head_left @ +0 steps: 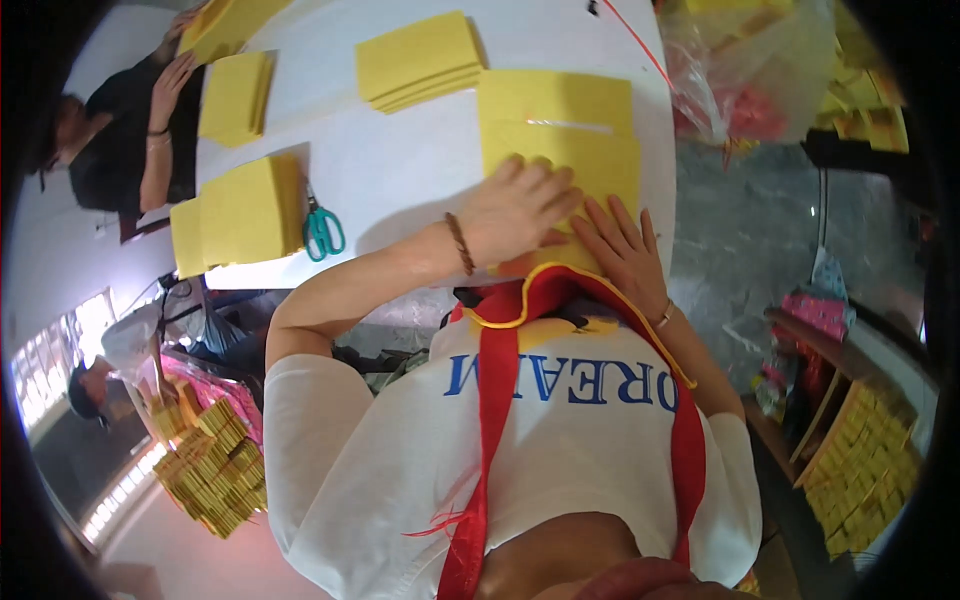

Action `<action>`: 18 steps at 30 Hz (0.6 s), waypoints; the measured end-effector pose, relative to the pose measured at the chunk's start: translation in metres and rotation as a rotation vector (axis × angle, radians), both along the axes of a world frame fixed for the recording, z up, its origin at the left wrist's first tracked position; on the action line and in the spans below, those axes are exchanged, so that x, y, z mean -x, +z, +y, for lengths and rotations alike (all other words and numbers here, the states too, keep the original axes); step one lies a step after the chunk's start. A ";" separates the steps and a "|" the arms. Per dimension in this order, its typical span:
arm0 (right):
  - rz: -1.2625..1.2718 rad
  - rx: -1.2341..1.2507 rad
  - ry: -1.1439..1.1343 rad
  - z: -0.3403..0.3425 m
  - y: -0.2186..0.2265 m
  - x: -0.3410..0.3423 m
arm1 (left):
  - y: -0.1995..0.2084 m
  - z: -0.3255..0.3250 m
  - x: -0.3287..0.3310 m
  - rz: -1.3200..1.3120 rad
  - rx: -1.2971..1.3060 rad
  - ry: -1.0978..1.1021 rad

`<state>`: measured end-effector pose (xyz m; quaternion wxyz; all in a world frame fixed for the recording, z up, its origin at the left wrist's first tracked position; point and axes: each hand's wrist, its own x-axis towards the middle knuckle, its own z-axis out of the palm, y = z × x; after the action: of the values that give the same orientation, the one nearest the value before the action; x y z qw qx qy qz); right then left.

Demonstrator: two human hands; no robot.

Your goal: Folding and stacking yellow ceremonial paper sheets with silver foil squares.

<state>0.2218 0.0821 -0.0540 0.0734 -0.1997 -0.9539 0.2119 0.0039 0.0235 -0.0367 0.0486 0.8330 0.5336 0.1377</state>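
A yellow paper sheet [560, 100] lies at the table's front right part, with a folded or overlapping layer across it. My left hand [520, 210] is over its near part, fingers curled and slightly blurred; what is under the fingers is hidden. Flat on the sheet's near right side rests my right hand [622, 248], with its fingers stretched out and apart. A pair of scissors [323, 230] with teal handles lies to the left, beside a stack of yellow paper [250, 210].
More yellow stacks lie at the table's back [418, 60] and left [233, 98]. A co-worker in black [135, 140] is at the far left with a hand near yellow paper. Bundled yellow packs [215, 465] stand lower left, others [860, 480] lower right. A clear plastic bag [750, 70] hangs right.
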 end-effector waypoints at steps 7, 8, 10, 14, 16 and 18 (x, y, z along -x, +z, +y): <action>0.586 0.683 -0.235 0.031 0.002 -0.018 | -0.002 -0.008 -0.015 0.227 -0.151 0.101; 0.593 0.679 -0.220 0.034 0.000 -0.017 | -0.001 -0.007 -0.012 0.157 -0.146 0.095; 0.801 0.646 -0.428 0.037 -0.005 -0.016 | 0.008 -0.003 -0.002 0.086 -0.151 0.092; 0.777 0.728 -0.642 0.032 -0.013 -0.020 | 0.047 0.013 0.057 -0.135 -0.632 0.257; 0.650 0.707 -0.639 0.027 -0.020 -0.022 | 0.036 0.028 0.104 0.023 -0.684 0.412; 0.622 0.709 -0.585 0.023 -0.023 -0.018 | 0.002 0.045 0.149 0.173 -0.667 0.503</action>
<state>0.2398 0.1049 -0.0770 0.3356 -0.3967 -0.6622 0.5399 -0.1446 0.0683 -0.0348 -0.3036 0.6555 0.6486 0.2399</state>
